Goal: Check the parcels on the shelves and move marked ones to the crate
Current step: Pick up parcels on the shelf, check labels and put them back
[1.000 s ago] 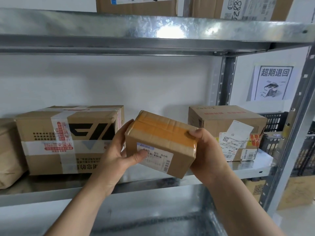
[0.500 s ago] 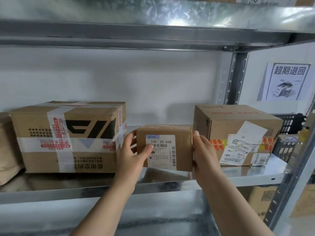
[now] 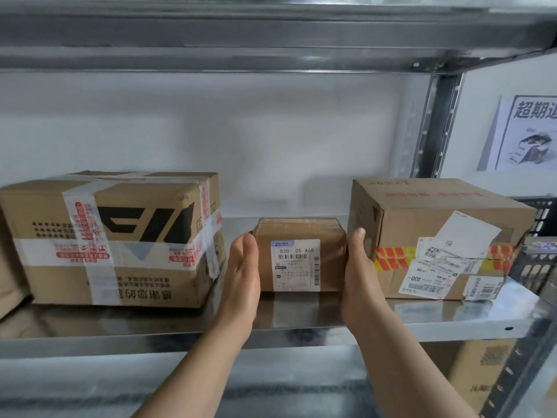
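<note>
The small parcel (image 3: 301, 257) is pressed at nine and three o'clock by the left hand (image 3: 244, 276) and right hand (image 3: 361, 273), fingers (image 3: 248, 248) straight; it should be released squarely, label outward

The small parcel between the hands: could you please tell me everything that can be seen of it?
The small parcel is a brown cardboard box glossy with clear tape, set squarely on the metal shelf between a large taped box and a labelled box. A white shipping label with barcodes, reading 530- D5 A68, covers much of its front. The left hand lies flat against its left side, the right hand against its right, fingers straight.
</note>
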Motion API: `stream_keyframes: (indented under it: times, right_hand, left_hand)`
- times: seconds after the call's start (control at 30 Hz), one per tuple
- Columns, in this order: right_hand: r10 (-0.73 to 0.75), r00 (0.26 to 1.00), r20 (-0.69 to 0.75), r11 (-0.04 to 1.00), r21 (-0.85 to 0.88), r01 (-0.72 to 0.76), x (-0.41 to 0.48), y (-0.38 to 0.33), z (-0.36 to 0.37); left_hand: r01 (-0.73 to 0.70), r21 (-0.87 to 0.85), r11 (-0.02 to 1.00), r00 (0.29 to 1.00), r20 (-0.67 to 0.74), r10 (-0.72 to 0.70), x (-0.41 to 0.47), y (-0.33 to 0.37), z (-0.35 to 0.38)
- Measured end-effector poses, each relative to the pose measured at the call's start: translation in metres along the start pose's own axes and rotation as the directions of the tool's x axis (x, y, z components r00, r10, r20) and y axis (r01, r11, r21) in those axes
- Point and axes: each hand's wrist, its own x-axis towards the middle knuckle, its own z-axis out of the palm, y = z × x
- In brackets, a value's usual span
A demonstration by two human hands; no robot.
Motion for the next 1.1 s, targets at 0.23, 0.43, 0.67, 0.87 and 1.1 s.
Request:
stream_keyframes:
  times: [0.23,0.43,0.67,0.87,1.1]
  right_hand:
    - [-0.043,0.999,-0.007,0.999,-0.003,0.043,-0.019,-0.007,-0.001]
    - [-0.180,0.984,-0.007,0.982,0.058,0.180,-0.062,-0.018,-0.002]
    - [-0.376,0.927,-0.003,0.919,0.130,0.373,-0.128,-0.012,0.030]
    - [-0.391,0.911,0.130,0.916,0.151,0.372,-0.163,0.005,0.095]
    - [-0.355,0.904,0.236,0.934,0.133,0.332,-0.161,0.033,0.143]
  left_hand:
    - [0.011,0.052,0.999,0.998,-0.068,-0.008,-0.005,0.007,-0.006]
    - [-0.098,-0.137,0.986,0.991,-0.103,0.085,-0.029,0.015,-0.026]
    - [-0.263,-0.160,0.952,0.943,-0.251,0.218,-0.061,0.052,-0.092]
    - [-0.298,-0.067,0.952,0.892,-0.375,0.253,-0.058,0.068,-0.157]
    - [-0.318,-0.036,0.947,0.818,-0.516,0.255,-0.027,0.047,-0.213]
